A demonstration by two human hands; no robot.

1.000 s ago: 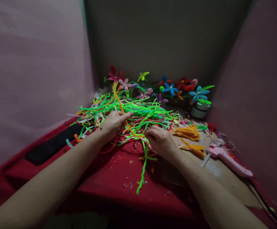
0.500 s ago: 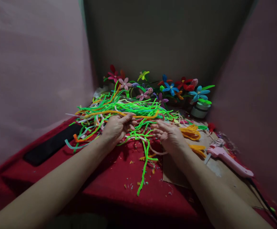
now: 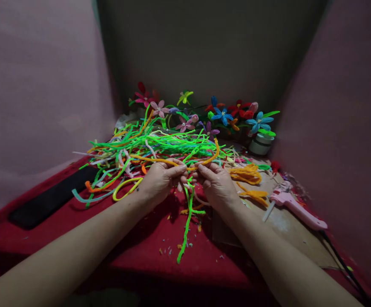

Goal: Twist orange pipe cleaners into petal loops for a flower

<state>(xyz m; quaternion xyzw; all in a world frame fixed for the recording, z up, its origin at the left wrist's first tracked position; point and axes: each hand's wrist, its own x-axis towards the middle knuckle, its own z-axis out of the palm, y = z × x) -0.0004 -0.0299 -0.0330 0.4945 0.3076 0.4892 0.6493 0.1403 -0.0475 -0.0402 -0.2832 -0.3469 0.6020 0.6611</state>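
Note:
An orange pipe cleaner (image 3: pixel 211 159) stretches between my two hands, its right end curving upward. My left hand (image 3: pixel 164 179) pinches it between thumb and fingers. Close beside, my right hand (image 3: pixel 215 181) grips the same stem, thumb on top. Behind both hands lies a heap of mostly green pipe cleaners (image 3: pixel 172 145), with white, orange and red ones mixed in. Below them a bent green pipe cleaner (image 3: pixel 186 234) hangs toward the front over the red cloth. A yellow loop (image 3: pixel 121 187) rests left of my left wrist.
Pipe-cleaner flowers (image 3: pixel 222 115) line the back, near a small jar (image 3: pixel 261 144). A pink glue gun (image 3: pixel 297 209) and orange bundles (image 3: pixel 245 174) lie on cardboard (image 3: pixel 287 234) at right. A black flat object (image 3: pixel 54 196) lies left on red cloth (image 3: pixel 140 251), among scattered clippings.
My right hand has moved in to the left and now grips the orange pipe cleaner. Its right end has bent upward. The whole view has shifted slightly.

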